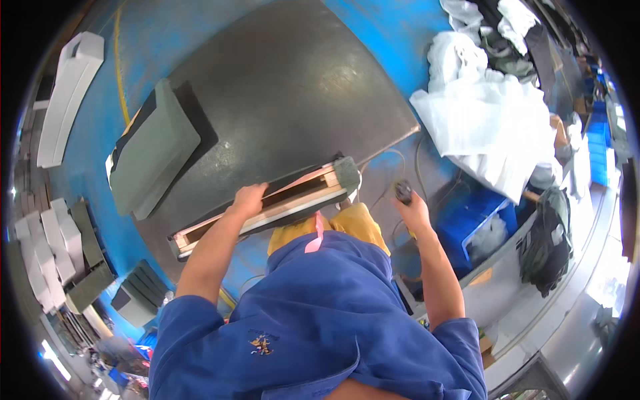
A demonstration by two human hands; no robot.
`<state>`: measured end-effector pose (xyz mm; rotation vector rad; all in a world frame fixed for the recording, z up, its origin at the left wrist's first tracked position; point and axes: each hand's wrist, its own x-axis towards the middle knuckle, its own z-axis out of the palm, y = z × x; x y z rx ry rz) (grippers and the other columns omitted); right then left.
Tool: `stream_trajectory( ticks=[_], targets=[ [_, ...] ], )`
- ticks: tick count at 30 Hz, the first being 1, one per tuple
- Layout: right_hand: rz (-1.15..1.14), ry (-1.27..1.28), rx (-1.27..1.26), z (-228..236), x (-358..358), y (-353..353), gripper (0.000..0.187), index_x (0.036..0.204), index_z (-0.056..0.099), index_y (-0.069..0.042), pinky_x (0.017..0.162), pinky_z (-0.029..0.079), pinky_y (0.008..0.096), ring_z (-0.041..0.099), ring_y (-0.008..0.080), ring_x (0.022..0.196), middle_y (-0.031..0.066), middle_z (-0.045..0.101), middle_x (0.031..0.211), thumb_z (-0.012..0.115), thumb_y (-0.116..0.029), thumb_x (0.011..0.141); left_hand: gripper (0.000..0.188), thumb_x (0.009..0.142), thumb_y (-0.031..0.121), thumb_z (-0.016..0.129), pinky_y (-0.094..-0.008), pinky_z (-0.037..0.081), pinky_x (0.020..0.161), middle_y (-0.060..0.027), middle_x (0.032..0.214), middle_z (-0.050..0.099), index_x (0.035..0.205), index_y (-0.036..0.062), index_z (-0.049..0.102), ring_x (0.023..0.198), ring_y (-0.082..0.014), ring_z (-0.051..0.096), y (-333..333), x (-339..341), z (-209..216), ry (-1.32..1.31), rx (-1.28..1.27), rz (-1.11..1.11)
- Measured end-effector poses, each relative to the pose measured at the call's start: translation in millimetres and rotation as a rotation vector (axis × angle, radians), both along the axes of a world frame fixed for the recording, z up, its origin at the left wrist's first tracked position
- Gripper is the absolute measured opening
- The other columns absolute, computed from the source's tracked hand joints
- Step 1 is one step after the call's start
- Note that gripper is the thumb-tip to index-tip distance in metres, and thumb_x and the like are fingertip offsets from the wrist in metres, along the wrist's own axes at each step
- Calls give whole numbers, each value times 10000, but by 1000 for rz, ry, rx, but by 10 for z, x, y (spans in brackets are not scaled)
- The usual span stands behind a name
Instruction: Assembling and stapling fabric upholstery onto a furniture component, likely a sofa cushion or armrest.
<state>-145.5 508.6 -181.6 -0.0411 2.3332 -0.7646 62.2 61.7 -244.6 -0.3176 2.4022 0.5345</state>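
Note:
A long wooden frame (280,212), covered on its outside in dark grey-green fabric, stands on the near edge of the dark table with its hollow side toward me. My left hand (250,201) grips its upper edge, fingers wrapped over the fabric and wood. Out to the right of the table, my right hand (414,215) is closed around a dark handheld tool (403,192); only its rounded end shows, so I cannot tell its exact kind. A pink strip (316,235) hangs by the frame, against my blue shirt.
Another grey-green upholstered piece (157,150) rests on the left of the dark table (287,87). White wrapping sheets (490,117) are heaped at the right, above a blue bin (470,227). A thin hose (419,167) loops over the floor. Pale padded pieces (70,100) stand at the left.

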Motion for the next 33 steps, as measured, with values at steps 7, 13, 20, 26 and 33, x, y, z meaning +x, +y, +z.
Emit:
stream_trajectory(
  ticks=[7,13,20,26,33],
  targets=[
    [-88,-195,-305,-637,-62,-615,835,1416,546,-63,978,520,403,684,306,1129,157,713,1208,889,-412,739,603,846,253,711,-476,517,992,-220,1304,621,1396,74,540,1175,-411,623,468,-385,226,20,110,67],
    [-195,-38,-108,-761,73,-1094,1034,1448,451,20,992,517,405,665,358,1171,241,684,1225,899,-514,684,483,851,288,755,-419,541,902,-153,1192,671,1257,53,640,1100,-351,662,1362,-1386,170,338,475,237],
    [-387,-132,-261,-791,148,-1093,1173,1511,346,81,1043,487,380,635,343,1236,267,646,1306,881,-556,684,224,815,209,766,-432,529,844,-89,965,697,972,52,736,957,-328,646,1457,-1544,48,584,347,168],
    [-468,-102,-207,-780,237,-1113,1195,1517,326,110,1048,478,356,633,300,1239,251,648,1313,894,-511,669,210,831,165,732,-425,547,794,-80,961,673,1006,49,728,938,-308,653,1465,-1599,3,492,328,-28],
    [-581,-197,-449,-921,302,-1068,1165,1529,340,76,978,523,356,678,258,1106,179,694,1226,912,-479,679,196,878,113,609,-398,558,773,-79,995,601,1035,8,663,905,-261,620,1757,-1315,-122,573,158,-228]
  ],
)
